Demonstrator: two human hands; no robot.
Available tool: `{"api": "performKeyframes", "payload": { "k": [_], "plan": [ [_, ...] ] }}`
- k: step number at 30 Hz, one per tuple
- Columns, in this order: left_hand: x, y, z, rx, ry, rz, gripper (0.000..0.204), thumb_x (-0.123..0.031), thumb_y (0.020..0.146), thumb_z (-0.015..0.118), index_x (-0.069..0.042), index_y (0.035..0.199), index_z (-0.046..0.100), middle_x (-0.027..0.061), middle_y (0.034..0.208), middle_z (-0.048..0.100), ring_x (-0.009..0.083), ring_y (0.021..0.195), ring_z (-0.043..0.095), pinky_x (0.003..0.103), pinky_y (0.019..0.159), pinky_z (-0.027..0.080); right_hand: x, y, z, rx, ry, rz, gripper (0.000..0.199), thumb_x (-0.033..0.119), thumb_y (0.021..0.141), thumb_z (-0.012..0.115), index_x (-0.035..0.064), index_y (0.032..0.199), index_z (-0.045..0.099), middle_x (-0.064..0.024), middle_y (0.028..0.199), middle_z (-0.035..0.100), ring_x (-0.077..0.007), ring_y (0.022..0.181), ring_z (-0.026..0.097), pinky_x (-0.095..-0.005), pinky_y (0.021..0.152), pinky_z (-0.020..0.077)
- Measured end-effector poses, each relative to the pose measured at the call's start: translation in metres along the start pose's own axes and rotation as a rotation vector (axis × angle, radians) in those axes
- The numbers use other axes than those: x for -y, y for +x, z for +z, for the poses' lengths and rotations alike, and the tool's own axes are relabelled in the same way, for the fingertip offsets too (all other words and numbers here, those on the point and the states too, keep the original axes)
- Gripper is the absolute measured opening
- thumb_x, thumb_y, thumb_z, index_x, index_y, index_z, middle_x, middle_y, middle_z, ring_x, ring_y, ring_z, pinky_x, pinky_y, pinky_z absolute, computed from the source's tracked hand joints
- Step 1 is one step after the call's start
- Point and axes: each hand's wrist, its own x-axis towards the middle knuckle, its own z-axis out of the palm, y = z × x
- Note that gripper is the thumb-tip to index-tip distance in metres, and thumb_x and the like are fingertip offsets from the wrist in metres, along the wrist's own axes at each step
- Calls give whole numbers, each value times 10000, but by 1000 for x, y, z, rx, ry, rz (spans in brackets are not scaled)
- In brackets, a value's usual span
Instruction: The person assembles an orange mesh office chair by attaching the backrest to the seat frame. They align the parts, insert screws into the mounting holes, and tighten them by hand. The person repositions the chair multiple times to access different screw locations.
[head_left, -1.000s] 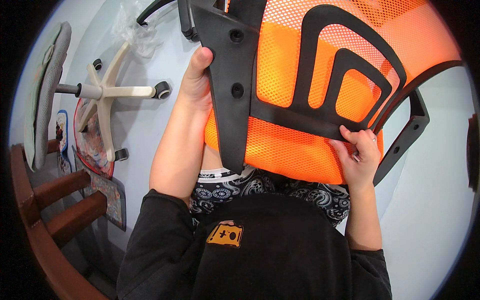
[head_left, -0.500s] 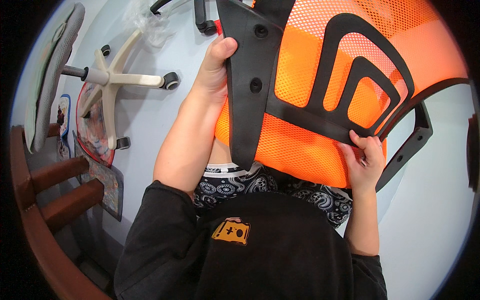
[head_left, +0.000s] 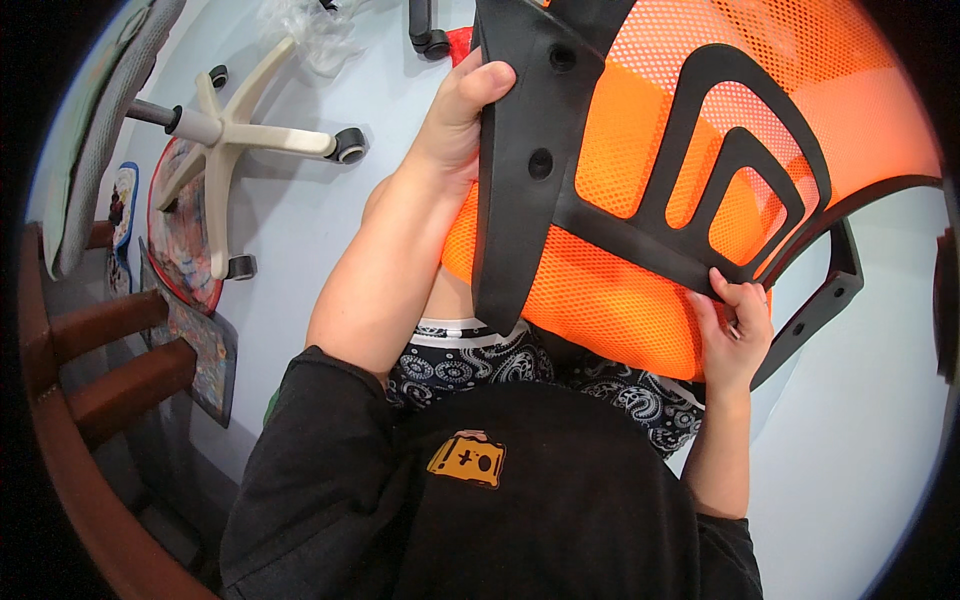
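Observation:
My left hand [head_left: 455, 125] is closed around the outer edge of a black plastic armrest [head_left: 525, 210], thumb on its face near two round holes. That armrest stands along the left side of an office-chair backrest with orange mesh [head_left: 625, 140] and a black frame [head_left: 640, 245]. Below the frame, an orange mesh seat cushion [head_left: 610, 310] rests over my lap. With thumb and fingers, my right hand [head_left: 735, 335] pinches the frame's lower bar near its right end. Beyond that hand a second black armrest [head_left: 820, 295] with holes slants down. My fingers behind the parts are hidden.
On the floor at left lies another chair with a cream star base [head_left: 235, 135], black casters and a grey seat [head_left: 110, 130]. Clear plastic wrap [head_left: 310, 35] lies beyond it. Brown wooden rails [head_left: 120, 320] run along the left edge. A black caster [head_left: 432, 45] shows at the top.
My left hand and the left armrest have shifted to the right, with the backrest tilting slightly. My right hand keeps its pinch on the frame. The view has also shifted a little.

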Motion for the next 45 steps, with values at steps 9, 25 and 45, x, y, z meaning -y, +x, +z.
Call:
{"api": "performKeyframes", "payload": {
  "k": [9,25,45],
  "plan": [
    [-1,1,-4,8,70,14,696,-419,712,726,1,1229,522,133,1098,626,208,957,657,299,798,574,2,0,2,-5,20,10,297,58,600,842,45,855,689,-38,669,563,-193,633,460,-300,645,369],
    [-3,-3,-4,9,11,0,726,-380,722,772,5,1267,486,134,1120,622,211,986,650,313,835,562,4,1,5,-17,-15,-1,282,46,590,843,46,821,682,-33,630,524,-187,612,446,-309,629,356],
    [-2,-4,-5,27,47,0,698,-380,721,776,-17,1253,508,121,1095,638,207,962,663,305,809,574,5,0,6,-40,-7,-30,280,86,594,849,45,817,685,-31,620,514,-178,599,441,-302,630,347]
  ]
}}
